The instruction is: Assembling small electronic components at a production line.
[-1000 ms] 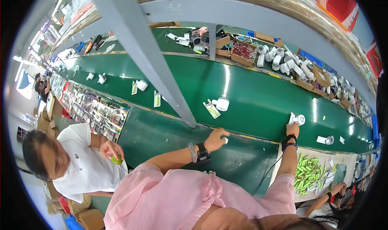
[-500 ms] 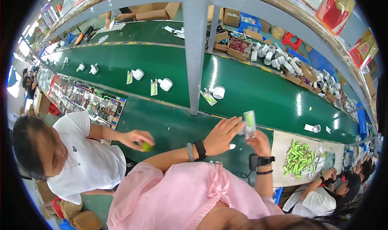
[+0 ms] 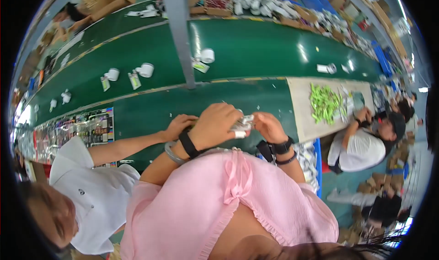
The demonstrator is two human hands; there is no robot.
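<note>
In front of my chest, just above the green bench, my two hands come together over a small clear-and-whitish piece (image 3: 247, 119). My left hand (image 3: 216, 125) is curled round its left side, back of the hand up, so much of the piece is hidden. A white cover or wrap (image 3: 239, 135) shows at the tip of my left thumb. My right hand (image 3: 270, 126) pinches the right end of the piece between thumb and fingers. What exactly the piece is cannot be made out.
A green conveyor belt (image 3: 256, 40) carries white rounded devices (image 3: 145, 70) with small green-and-clear packs. A pile of green cells (image 3: 327, 103) lies on a beige board at right. A post (image 3: 178, 36) stands ahead. A co-worker's hand (image 3: 180, 126) is close by my left forearm.
My hands have drawn back toward my chest and closed together. The clear holder with green inside, raised in my right hand before, no longer shows plainly. My view has shifted right and down.
</note>
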